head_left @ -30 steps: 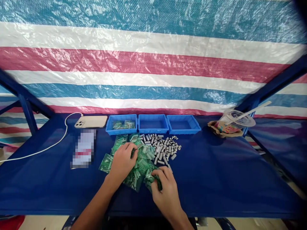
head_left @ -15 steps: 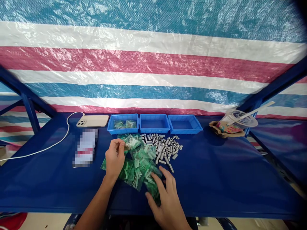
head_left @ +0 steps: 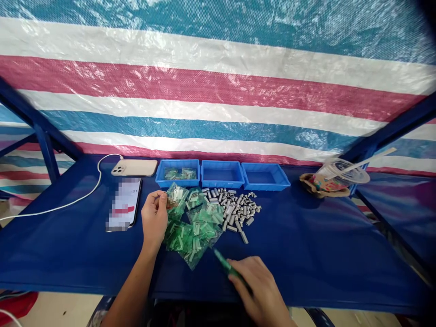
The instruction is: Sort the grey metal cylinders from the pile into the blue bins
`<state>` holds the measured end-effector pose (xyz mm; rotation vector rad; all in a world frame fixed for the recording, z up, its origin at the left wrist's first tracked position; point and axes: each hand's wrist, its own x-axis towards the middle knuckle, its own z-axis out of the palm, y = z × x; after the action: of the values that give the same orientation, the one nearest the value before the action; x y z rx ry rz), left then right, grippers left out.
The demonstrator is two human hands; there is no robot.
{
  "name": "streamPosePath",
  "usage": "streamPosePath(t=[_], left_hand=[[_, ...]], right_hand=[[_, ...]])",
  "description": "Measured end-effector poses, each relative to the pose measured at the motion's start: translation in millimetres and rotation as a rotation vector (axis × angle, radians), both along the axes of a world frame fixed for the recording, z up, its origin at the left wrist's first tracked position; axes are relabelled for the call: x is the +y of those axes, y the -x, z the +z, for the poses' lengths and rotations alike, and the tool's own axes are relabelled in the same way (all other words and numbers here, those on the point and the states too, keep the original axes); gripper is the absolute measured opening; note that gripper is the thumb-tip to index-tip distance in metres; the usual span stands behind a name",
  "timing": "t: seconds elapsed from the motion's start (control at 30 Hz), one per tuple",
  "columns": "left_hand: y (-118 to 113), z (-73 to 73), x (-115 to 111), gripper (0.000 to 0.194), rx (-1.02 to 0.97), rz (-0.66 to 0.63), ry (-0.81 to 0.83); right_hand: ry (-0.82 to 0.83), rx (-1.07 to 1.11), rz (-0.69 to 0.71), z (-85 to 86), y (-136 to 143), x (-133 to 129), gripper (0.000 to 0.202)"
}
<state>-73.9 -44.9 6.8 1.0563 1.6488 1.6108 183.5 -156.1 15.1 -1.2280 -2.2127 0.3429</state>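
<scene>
My left hand point(head_left: 155, 218) pinches the edge of a small green-tinted plastic bag point(head_left: 177, 199) with pale pieces inside, at the upper left of the pile. My right hand point(head_left: 254, 284) is closed on another green plastic bag point(head_left: 223, 261), seen nearly edge-on and held in front of the pile. Between the hands lies a heap of green plastic bags point(head_left: 194, 231) with small light pieces in them. Just right of the heap is a spread of loose grey metal pieces point(head_left: 235, 209), some long and some short.
Three blue bins point(head_left: 221, 174) stand in a row behind the pile; the left bin point(head_left: 177, 181) contains green bags. Two phones, one beige point(head_left: 134, 167) and one with its screen lit point(head_left: 124, 200), lie left beside a white cable point(head_left: 91, 193). A plastic cup point(head_left: 335, 175) sits far right.
My right hand has moved toward the table's front edge and right, taking a green bag off the pile. My left hand has lifted its bag slightly and shifted left. The view has turned slightly.
</scene>
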Motion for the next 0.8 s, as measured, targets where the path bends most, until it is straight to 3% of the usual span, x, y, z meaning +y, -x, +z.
streamPosePath(t=[0.03, 0.23, 0.4, 0.5, 0.57, 0.63, 0.7, 0.8], left_hand=[[-1, 0.0, 0, 0.031, -0.002, -0.012, 0.007], [-4, 0.8, -1, 0.038, 0.051, -0.130, 0.072], [-10, 0.4, -4, 0.031, -0.052, -0.219, 0.078], [-20, 8.3, 0, 0.029, -0.157, -0.309, 0.087], [-30, 23.7, 6, 0.027, -0.257, -0.407, 0.048], [-40, 48.5, 16, 0.023, -0.252, -0.517, -0.047], [-48, 79.9, 26, 0.021, -0.189, -0.585, -0.165], [-52, 126.6, 37, 0.017, -0.053, -0.639, -0.390]], right_hand=[[-0.008, 0.050, -0.070, 3.4, 2, 6, 0.012], [-0.118, 0.231, -0.471, 28.0, 14, 62, 0.019], [-0.149, 0.302, -0.524, 44.0, 30, 81, 0.027], [0.030, 0.440, -0.398, 46.8, 49, 80, 0.028], [0.232, 0.559, -0.237, 52.1, 61, 85, 0.029], [0.302, 0.648, -0.148, 65.0, 68, 95, 0.026], [0.226, 0.729, -0.175, 86.0, 70, 109, 0.014], [0.086, 0.775, -0.169, 123.4, 66, 126, 0.012]])
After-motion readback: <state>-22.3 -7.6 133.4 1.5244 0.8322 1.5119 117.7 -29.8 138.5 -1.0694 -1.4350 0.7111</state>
